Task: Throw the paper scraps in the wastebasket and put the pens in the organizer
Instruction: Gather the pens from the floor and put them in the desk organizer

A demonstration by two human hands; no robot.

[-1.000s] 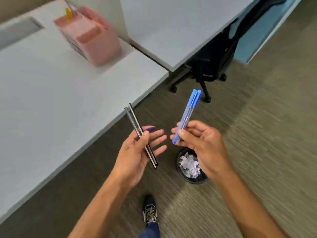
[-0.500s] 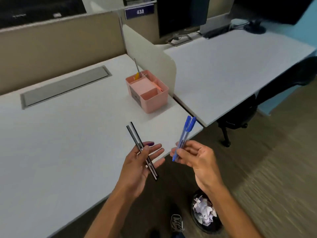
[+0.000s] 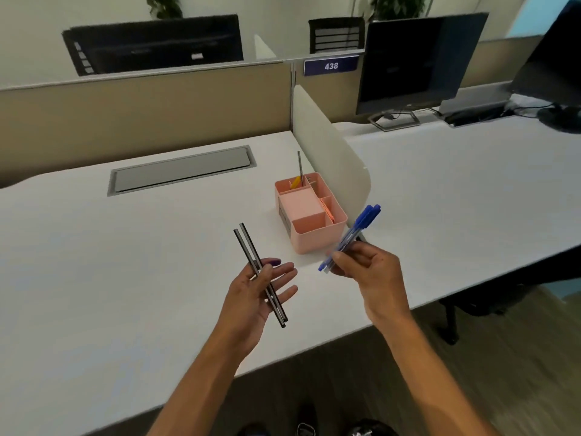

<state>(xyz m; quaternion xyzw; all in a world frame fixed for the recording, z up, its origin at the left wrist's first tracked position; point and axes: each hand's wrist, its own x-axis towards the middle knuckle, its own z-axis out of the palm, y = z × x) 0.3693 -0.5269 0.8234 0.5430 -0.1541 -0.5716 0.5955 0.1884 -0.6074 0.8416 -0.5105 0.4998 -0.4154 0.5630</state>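
The left hand (image 3: 254, 297) holds two thin black pens (image 3: 259, 273) with its thumb while its fingers stay spread, and the right hand (image 3: 366, 270) pinches two blue pens (image 3: 353, 236) with blue caps. Both hands are above the white desk (image 3: 125, 262), near the pink organizer (image 3: 311, 212). A blue sign (image 3: 330, 65) reads "438"

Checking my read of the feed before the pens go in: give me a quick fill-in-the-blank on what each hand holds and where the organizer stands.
1. The left hand holds two ____ pens.
2. The right hand holds two ____ pens.
3. The organizer on the desk is ____ in colour.
4. The sign on the partition reads ____.

Missing words: black; blue; pink; 438
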